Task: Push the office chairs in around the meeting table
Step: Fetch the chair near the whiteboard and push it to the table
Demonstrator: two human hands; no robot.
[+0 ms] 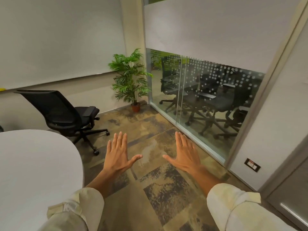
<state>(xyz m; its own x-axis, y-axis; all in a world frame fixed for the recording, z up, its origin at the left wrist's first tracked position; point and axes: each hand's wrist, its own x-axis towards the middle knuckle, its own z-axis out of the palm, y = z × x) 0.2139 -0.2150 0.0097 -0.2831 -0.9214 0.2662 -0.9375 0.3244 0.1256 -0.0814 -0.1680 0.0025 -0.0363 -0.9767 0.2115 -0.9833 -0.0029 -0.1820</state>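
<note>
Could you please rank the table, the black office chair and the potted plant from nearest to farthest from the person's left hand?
From the left hand:
1. Table, just to its left.
2. Office chair, ahead-left, turned away from the table.
3. Potted plant, in the far corner.

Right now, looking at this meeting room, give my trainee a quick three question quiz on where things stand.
1. True or false: the left hand is gripping the black office chair.
2. Which stands in the corner by the glass partition? A) potted plant B) coat rack C) bin
3. Fill in: both hands are open, palms facing ____.

Key:
1. False; both hands, including the right hand, hover free of the chair and the white table.
2. A, the potted plant.
3. Down.
</note>
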